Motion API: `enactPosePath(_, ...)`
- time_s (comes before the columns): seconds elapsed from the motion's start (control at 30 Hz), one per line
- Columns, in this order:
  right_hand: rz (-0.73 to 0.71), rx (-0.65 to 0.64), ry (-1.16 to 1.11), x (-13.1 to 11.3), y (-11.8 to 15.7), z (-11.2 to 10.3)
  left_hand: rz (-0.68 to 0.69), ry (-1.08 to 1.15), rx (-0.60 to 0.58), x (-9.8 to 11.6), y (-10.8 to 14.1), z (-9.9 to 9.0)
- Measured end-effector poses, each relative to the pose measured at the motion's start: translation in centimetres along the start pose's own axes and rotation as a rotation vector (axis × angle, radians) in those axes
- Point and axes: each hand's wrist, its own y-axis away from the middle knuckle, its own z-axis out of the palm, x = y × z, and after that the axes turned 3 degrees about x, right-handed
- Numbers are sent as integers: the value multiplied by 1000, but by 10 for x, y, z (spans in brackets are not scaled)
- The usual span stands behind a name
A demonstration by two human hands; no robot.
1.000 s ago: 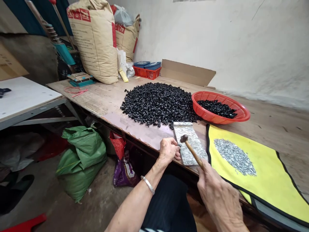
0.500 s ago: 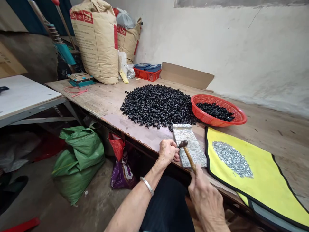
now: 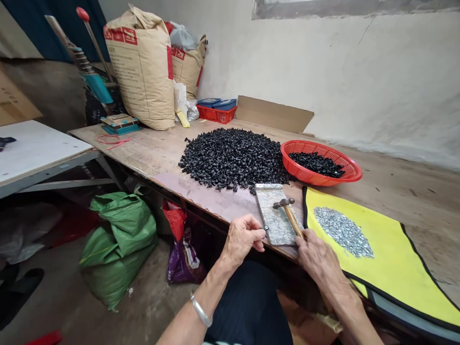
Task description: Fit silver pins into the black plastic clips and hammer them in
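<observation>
My left hand [image 3: 245, 238] pinches a small black part [image 3: 266, 228] at the left edge of a worn metal plate [image 3: 276, 215]. My right hand [image 3: 318, 254] is wrapped round the wooden handle of a hammer [image 3: 293, 218], whose dark head lies over the plate's right side. Behind the plate spreads a big heap of small black parts [image 3: 233, 158]. To the right, a yellow cloth [image 3: 390, 254] with black edging bears a pile of small shiny metal pieces [image 3: 343, 232]. The finer shape of the pinched part is partly hidden by my fingers.
A red plastic basket [image 3: 355, 175] holding more black parts stands behind the cloth. Tall paper sacks [image 3: 140, 72], a hand press [image 3: 97, 88] and a red crate [image 3: 215, 114] are at the back. A green sack [image 3: 118, 244] sits on the floor.
The hammer head has moved away from the left hand, to the right and slightly up, with my right hand. My left hand has drawn slightly left, still pinching the black part.
</observation>
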Motion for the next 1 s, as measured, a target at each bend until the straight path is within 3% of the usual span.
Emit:
enactPosePath(0.17, -186, 181, 312, -5, 19, -7, -40, 48, -40, 5, 31, 1)
enactPosePath(0.23, -168, 139, 124, -9, 30, -10, -38, 26, -59, 6, 38, 3)
enactPosePath(0.37, 126, -252, -660, -19, 56, -9, -30, -69, -114, 8, 47, 7)
enactPosePath(0.47, 273, -367, -1024, -25, 68, -6, -16, -136, -132, 8, 50, 12)
enactPosePath(0.8, 374, -391, -1187, -20, 68, -17, -28, -162, -193, 2, 46, 19)
enactPosePath(1.0, 412, -409, -1204, -20, 69, -20, -64, -54, -235, 2, 44, 17)
